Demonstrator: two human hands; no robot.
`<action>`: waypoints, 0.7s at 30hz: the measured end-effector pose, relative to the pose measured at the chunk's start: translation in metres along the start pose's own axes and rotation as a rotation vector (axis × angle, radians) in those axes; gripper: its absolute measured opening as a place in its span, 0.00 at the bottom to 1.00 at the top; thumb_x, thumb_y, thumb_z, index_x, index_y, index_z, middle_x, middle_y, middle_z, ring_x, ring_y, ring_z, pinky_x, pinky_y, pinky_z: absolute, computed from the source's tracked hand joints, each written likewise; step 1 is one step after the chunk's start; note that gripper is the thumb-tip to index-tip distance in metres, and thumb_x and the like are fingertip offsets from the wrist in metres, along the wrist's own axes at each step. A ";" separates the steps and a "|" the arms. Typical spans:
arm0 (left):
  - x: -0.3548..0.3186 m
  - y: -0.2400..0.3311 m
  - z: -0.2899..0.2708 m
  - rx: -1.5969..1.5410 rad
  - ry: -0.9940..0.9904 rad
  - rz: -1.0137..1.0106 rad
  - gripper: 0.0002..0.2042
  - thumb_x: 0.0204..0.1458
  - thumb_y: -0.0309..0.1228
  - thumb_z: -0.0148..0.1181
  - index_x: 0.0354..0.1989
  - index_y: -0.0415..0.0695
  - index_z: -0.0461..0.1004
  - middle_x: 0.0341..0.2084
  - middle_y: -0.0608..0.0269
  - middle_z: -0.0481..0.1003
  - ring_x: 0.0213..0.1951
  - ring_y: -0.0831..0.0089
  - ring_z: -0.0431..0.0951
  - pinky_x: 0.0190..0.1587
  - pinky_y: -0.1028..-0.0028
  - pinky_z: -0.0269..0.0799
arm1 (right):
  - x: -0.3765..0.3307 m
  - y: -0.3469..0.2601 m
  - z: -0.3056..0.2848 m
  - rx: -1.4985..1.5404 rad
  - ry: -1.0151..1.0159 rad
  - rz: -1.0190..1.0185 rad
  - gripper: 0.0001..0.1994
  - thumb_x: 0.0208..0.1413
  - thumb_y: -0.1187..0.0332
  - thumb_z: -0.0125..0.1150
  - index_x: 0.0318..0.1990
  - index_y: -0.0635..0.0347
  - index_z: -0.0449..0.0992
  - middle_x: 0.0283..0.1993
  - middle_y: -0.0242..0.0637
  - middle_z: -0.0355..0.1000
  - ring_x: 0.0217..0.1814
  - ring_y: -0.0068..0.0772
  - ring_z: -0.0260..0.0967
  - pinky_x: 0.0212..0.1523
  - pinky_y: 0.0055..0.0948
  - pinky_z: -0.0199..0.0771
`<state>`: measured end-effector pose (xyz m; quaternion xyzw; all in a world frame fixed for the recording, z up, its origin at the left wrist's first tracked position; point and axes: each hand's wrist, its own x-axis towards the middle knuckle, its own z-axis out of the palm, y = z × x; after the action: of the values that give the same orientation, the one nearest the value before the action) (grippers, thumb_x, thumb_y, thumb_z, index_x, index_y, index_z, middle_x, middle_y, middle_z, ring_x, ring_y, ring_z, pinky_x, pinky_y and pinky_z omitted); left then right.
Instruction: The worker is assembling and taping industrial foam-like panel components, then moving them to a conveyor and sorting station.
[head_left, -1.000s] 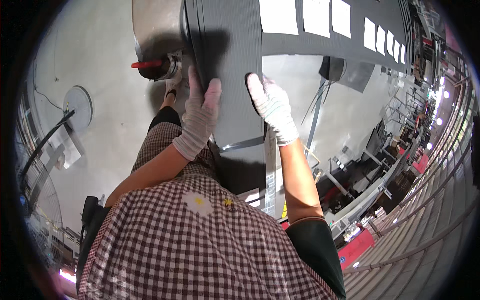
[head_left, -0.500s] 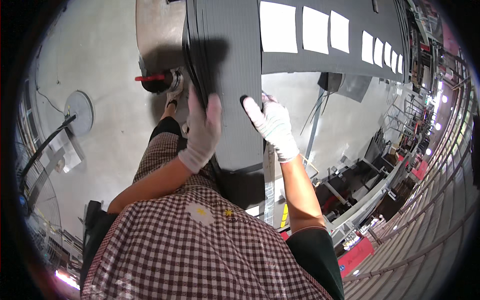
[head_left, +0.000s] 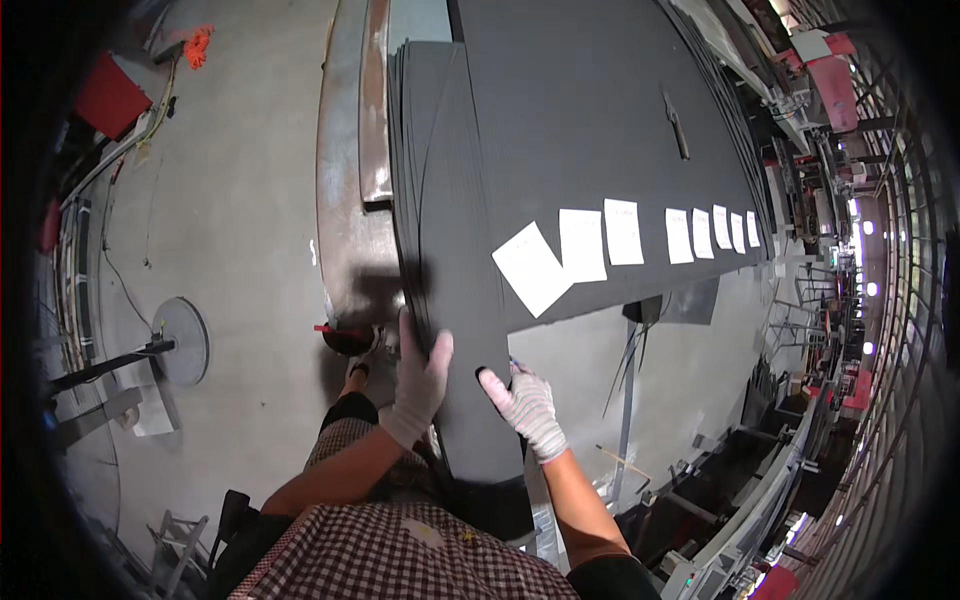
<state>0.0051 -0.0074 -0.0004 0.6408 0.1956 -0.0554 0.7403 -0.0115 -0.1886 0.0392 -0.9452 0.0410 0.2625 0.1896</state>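
Observation:
A long stack of dark grey ribbed sheets (head_left: 470, 400) runs away from my body, narrow at its near end. My left hand (head_left: 420, 385), in a pale knit glove, lies along the stack's left edge with its fingers stretched out and its thumb apart. At the right edge is my right hand (head_left: 525, 405), gloved too; its dark-tipped thumb points over the top surface, spread from the fingers. The right fingertips are partly hidden at the edge. Whether either hand presses on the stack, I cannot tell.
White paper slips (head_left: 582, 245) lie in a row on a broad grey sheet (head_left: 590, 120), beside a slim dark tool (head_left: 679, 130). A worn metal bench (head_left: 350, 200) borders the left side. A round stand base (head_left: 182, 338) rests on the floor; metal frames (head_left: 720, 510) stand at right.
The view has swung up, showing more of the far sheets and bench. Both hands remain at the stack's two sides. The nearest paper slip now appears askew.

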 end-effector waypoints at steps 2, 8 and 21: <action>0.008 0.008 -0.004 0.062 -0.011 -0.008 0.39 0.61 0.36 0.57 0.75 0.39 0.40 0.62 0.45 0.65 0.62 0.58 0.68 0.64 0.65 0.64 | 0.000 -0.016 -0.010 0.042 -0.007 0.029 0.40 0.59 0.31 0.45 0.57 0.61 0.76 0.59 0.52 0.73 0.63 0.52 0.69 0.61 0.44 0.69; 0.006 0.007 -0.049 0.141 -0.079 -0.003 0.34 0.59 0.31 0.63 0.71 0.37 0.53 0.55 0.50 0.72 0.54 0.64 0.74 0.59 0.68 0.69 | -0.031 0.014 -0.021 0.258 0.419 0.034 0.20 0.63 0.57 0.55 0.55 0.61 0.77 0.50 0.49 0.76 0.51 0.54 0.73 0.55 0.42 0.72; 0.253 0.114 -0.084 1.049 0.140 0.605 0.38 0.50 0.29 0.66 0.70 0.39 0.56 0.61 0.42 0.67 0.62 0.47 0.69 0.65 0.62 0.64 | 0.102 0.016 -0.157 -0.359 0.742 -0.357 0.38 0.46 0.75 0.64 0.69 0.58 0.61 0.53 0.48 0.72 0.50 0.53 0.70 0.54 0.47 0.69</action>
<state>0.2564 0.1366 0.0055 0.9492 -0.0003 0.1108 0.2943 0.1486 -0.2609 0.1058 -0.9856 -0.1038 -0.1283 0.0375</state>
